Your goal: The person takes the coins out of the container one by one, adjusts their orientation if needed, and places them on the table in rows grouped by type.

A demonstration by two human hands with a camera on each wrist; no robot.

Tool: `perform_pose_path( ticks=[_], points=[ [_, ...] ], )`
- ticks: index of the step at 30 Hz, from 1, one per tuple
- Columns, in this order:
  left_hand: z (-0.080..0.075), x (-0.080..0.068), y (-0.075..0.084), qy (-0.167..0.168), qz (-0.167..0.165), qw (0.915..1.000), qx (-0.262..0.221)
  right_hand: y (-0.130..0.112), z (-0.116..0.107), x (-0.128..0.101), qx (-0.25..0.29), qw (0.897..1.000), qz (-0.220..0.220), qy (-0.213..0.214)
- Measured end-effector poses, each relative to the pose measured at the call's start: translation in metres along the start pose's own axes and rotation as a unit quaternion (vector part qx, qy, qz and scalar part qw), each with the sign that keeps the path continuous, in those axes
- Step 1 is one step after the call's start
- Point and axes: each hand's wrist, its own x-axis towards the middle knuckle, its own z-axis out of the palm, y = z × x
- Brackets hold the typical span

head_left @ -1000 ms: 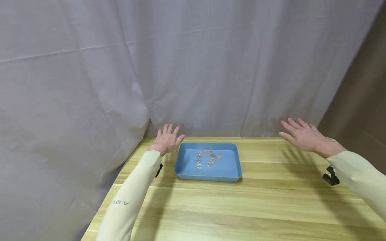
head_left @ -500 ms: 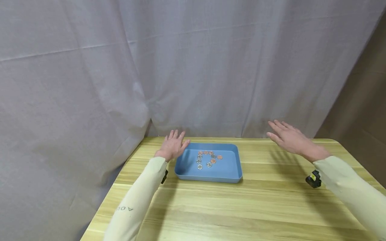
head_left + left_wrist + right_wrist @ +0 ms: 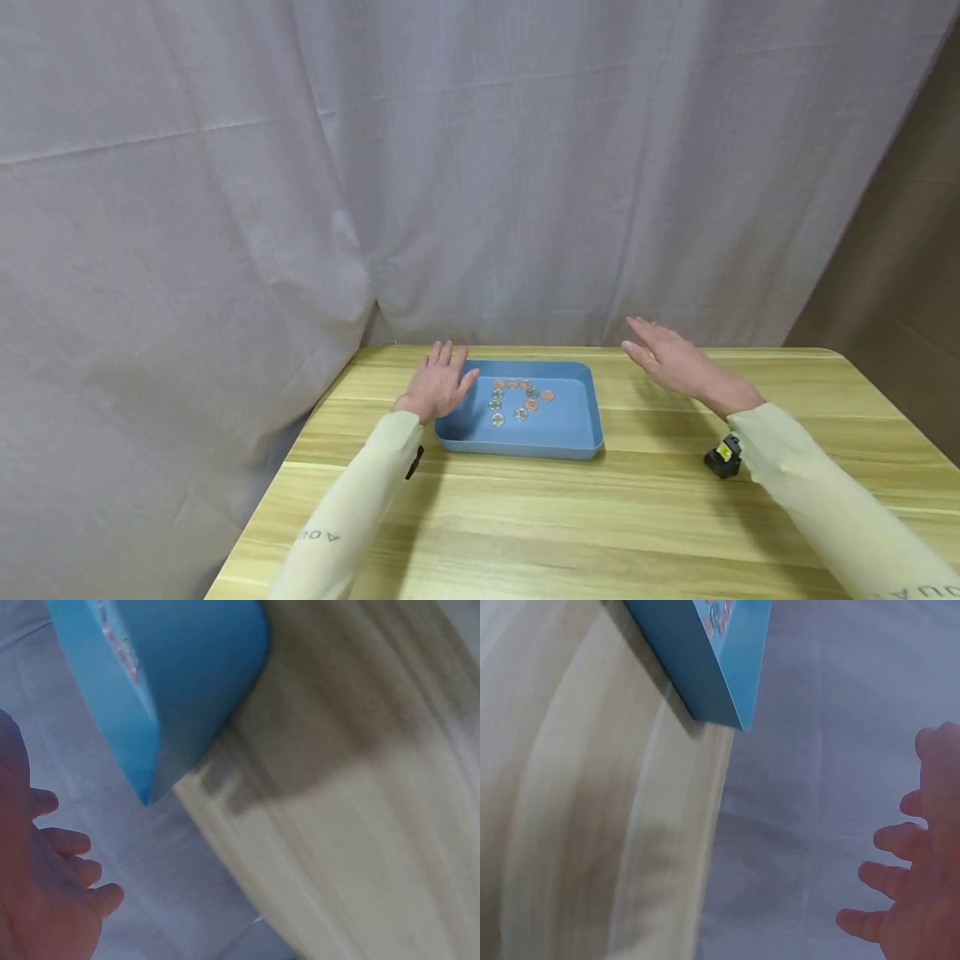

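The likeliest trouble, as we judge it, lies with our left hand (image 3: pixel 437 385): raised at the left end of the shallow blue rectangular tray (image 3: pixel 558 429), it overlaps the rim in the head view, and a low sideways sweep could knock that wall. A jolt of that kind would probably slide the small round metal coins (image 3: pixel 512 384), which lie loose and flat, out of their arrangement. Lifting one end higher than the other could send them all skidding to the low side. The small black device (image 3: pixel 723 457) under our right wrist hangs low enough that it might catch the rim if that arm crossed over.

We count ten coins in the tray, roughly half copper and half silver, set in an angular loop left of centre, with one copper piece off to the right.

The tray rests on the pale wood-grained surface (image 3: pixel 525 525). Our right hand (image 3: pixel 678 362) is raised to the right of it, well apart. Both hands are empty, fingers extended, and the wrist views show neither touching the tray.
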Motion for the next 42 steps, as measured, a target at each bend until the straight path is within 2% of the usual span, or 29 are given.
perform_pose_path(
  ticks=[6, 11, 17, 21, 29, 36, 42],
  points=[
    [0.014, -0.001, 0.001, 0.006, 0.006, 0.9999, 0.015, -0.008, 0.018, 0.005, 0.032, 0.999, 0.007, 0.002],
    [0.024, -0.004, 0.001, -0.007, 0.008, 0.9999, 0.006, -0.023, 0.030, 0.009, 0.062, 0.998, 0.020, 0.002],
    [0.027, -0.006, -0.001, -0.010, 0.006, 0.9998, -0.015, -0.036, 0.049, 0.016, 0.097, 0.995, 0.035, 0.014],
    [0.027, -0.009, -0.005, -0.009, 0.003, 0.9997, -0.022, -0.044, 0.063, 0.022, 0.118, 0.992, 0.037, 0.004],
    [0.031, -0.009, -0.010, -0.008, 0.003, 0.9994, -0.034, -0.058, 0.081, 0.031, 0.186, 0.981, 0.059, -0.020],
    [0.037, -0.010, -0.012, -0.007, -0.002, 0.9994, -0.035, -0.065, 0.095, 0.035, 0.232, 0.971, 0.046, -0.037],
    [0.040, -0.010, -0.008, -0.013, 0.005, 0.9995, -0.028, -0.071, 0.107, 0.039, 0.272, 0.958, 0.073, -0.047]
  ],
)
